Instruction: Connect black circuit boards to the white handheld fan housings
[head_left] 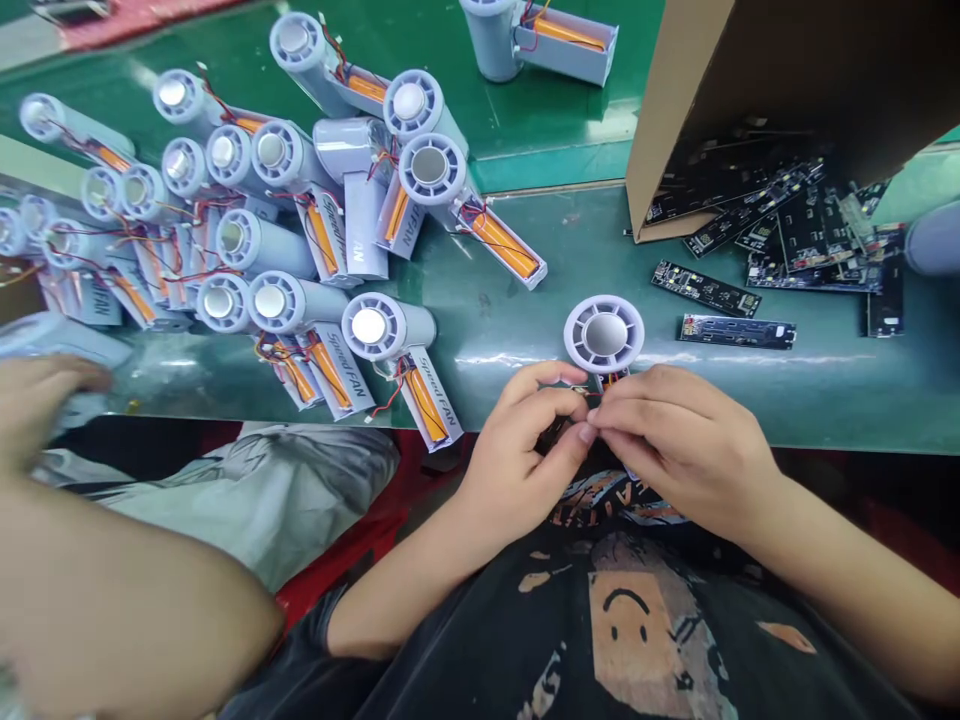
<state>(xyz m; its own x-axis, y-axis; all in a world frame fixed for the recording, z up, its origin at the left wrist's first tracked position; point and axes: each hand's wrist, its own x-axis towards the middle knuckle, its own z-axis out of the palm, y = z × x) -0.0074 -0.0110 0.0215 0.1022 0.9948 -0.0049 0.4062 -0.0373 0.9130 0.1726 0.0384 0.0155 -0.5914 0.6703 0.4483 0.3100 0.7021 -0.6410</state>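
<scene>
In front of me at the bench edge is a pale lavender handheld fan, its round ribbed end with a silver hub facing up. Its lower part is mostly covered by my hands. My left hand is closed, thumb and fingertips pinched at thin wires just below the fan's ring. My right hand meets it there, its fingertips pinched together on the same wires. A short red wire shows between the fingers. The exact connector or wire end is hidden by the fingertips.
Several similar fans with orange batteries crowd the green bench to the left. Right of me lie black circuit boards, many spilling from a cardboard box. At far left, another person's hand reaches over the bench edge.
</scene>
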